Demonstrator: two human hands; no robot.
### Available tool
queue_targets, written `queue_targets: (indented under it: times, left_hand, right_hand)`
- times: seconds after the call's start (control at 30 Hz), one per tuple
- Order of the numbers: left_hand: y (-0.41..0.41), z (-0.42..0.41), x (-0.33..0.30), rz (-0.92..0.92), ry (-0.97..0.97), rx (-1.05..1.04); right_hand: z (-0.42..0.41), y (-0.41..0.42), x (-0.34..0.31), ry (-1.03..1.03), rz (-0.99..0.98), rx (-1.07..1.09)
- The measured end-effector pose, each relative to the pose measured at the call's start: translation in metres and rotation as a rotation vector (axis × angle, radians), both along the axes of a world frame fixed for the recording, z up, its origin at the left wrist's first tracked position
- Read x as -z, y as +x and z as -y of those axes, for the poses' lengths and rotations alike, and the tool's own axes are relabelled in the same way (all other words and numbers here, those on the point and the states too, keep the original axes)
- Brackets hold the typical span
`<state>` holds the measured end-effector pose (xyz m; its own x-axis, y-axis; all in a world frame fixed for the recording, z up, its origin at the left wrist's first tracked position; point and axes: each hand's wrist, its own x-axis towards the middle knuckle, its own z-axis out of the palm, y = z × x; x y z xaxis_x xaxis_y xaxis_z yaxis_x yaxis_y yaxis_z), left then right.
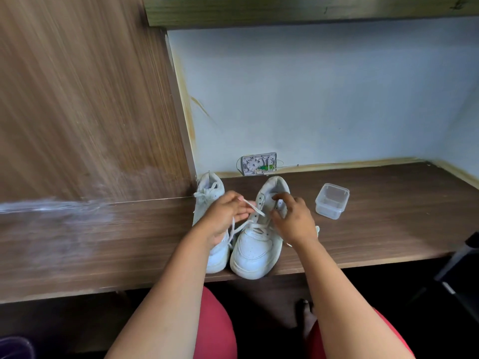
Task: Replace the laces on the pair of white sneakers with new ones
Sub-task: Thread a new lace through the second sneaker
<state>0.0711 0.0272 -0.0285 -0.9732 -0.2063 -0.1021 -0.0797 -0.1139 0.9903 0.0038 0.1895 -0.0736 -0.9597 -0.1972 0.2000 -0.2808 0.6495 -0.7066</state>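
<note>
1. Dark wooden desk (388, 216), walled behind and at left; both sneakers stand near its front edge.
2. Left sneaker (211, 200): laced, against the side panel (90, 99).
3. Left hand (224, 216) pinches the lace (255, 207): soft, light, best held near its tip.
4. Right sneaker (255, 244): right hand (294, 221), fingers curled at the eyelets; hold unclear.
5. Plastic container (332, 200) right of it, open desk beyond.
</note>
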Motion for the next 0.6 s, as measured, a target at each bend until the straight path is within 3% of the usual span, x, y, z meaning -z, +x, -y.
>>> queue_targets:
  times: [0.07,0.13,0.37,0.47,0.6]
  left_hand:
    - [0.002,0.013,-0.006,-0.046,0.117,-0.168]
    - [0.004,0.019,-0.006,-0.042,0.098,-0.253]
    - [0.008,-0.009,-0.021,-0.15,0.294,-0.185]
    - [0.003,-0.023,-0.01,-0.077,0.222,-0.298]
    - [-0.008,-0.022,0.006,0.094,0.281,-0.452]
  right_hand:
    - [-0.005,-0.002,-0.003,-0.023,0.002,-0.01]
    - [-0.01,-0.004,-0.003,-0.077,0.008,-0.045]
    - [-0.01,-0.006,-0.005,-0.199,0.027,-0.087]
    - [-0.008,-0.007,-0.006,-0.242,0.047,-0.063]
    - [-0.006,-0.01,-0.006,-0.27,0.065,-0.057]
